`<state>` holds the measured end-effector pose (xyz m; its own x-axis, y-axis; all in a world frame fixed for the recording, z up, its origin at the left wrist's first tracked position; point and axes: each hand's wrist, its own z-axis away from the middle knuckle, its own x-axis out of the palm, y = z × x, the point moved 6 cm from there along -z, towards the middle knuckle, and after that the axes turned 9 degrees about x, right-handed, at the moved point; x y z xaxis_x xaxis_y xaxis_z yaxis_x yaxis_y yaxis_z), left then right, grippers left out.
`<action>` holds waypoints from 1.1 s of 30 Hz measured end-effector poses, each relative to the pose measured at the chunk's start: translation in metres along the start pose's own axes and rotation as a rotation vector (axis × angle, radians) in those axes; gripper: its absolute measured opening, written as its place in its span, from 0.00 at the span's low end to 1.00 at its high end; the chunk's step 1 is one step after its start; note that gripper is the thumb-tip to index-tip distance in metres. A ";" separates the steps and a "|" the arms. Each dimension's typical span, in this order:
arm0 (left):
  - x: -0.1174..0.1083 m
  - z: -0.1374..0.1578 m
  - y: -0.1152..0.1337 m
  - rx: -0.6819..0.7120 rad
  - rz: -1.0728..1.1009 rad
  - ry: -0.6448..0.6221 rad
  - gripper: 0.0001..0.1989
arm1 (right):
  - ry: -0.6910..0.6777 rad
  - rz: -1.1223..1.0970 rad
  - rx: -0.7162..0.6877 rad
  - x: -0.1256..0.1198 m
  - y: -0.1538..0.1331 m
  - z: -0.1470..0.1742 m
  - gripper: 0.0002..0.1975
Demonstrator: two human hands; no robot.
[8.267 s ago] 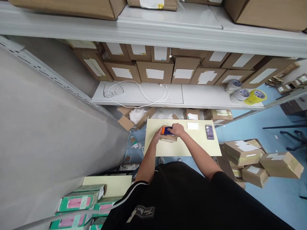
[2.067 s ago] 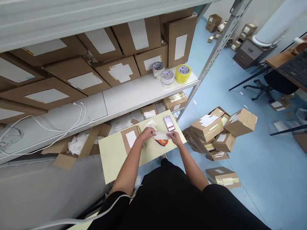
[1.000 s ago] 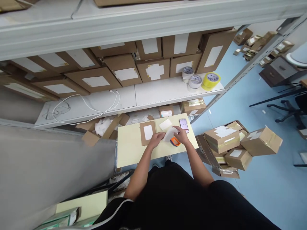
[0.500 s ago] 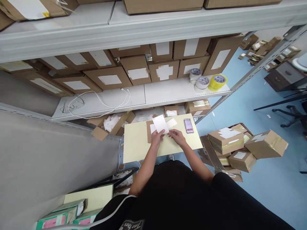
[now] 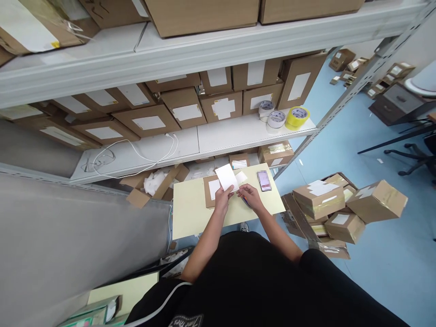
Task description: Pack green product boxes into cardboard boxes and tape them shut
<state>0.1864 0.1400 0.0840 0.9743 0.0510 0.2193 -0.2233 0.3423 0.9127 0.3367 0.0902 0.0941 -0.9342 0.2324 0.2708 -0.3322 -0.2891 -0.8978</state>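
Observation:
My left hand [image 5: 222, 199] is closed on the lower edge of a white paper sheet [image 5: 226, 175], thumb on top. Close by on the right, my right hand [image 5: 250, 195] has its fingers drawn together near the sheet's lower corner; what they hold is hidden. A small blue and orange thing [image 5: 245, 201] peeks out beneath that hand, too covered to name. Behind the sheet shows a smaller white slip [image 5: 241, 177]. Partly under the left hand lies a flat cardboard box [image 5: 209, 200] with a white label. To the right, a phone [image 5: 264, 180] rests on the pale yellow table [image 5: 187, 211].
A grey shelf [image 5: 225, 138] ahead carries labelled cartons [image 5: 184, 106], a white cable [image 5: 146, 158], two clear tape rolls [image 5: 275, 119] and a yellow one [image 5: 297, 118]. Stacked boxes [image 5: 318, 200] stand on the floor at right. An open carton [image 5: 166, 184] sits below the shelf.
The view has shifted slightly. The blue and orange thing now shows beneath my right hand. Less of the smaller slip shows beside the sheet, which my left hand still holds.

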 end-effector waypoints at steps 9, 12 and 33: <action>0.012 0.002 0.001 0.021 -0.064 -0.080 0.28 | 0.037 0.002 -0.035 -0.011 0.004 0.003 0.15; 0.015 0.002 0.001 0.025 -0.062 -0.100 0.28 | 0.040 0.007 -0.048 -0.012 0.004 0.003 0.16; 0.009 0.006 0.027 0.274 -0.448 -0.309 0.19 | 0.006 0.020 -0.047 0.000 0.001 0.000 0.15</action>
<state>0.1886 0.1440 0.1131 0.9311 -0.3306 -0.1544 0.1677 0.0120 0.9858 0.3365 0.0903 0.0934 -0.9396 0.2324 0.2512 -0.3073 -0.2501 -0.9182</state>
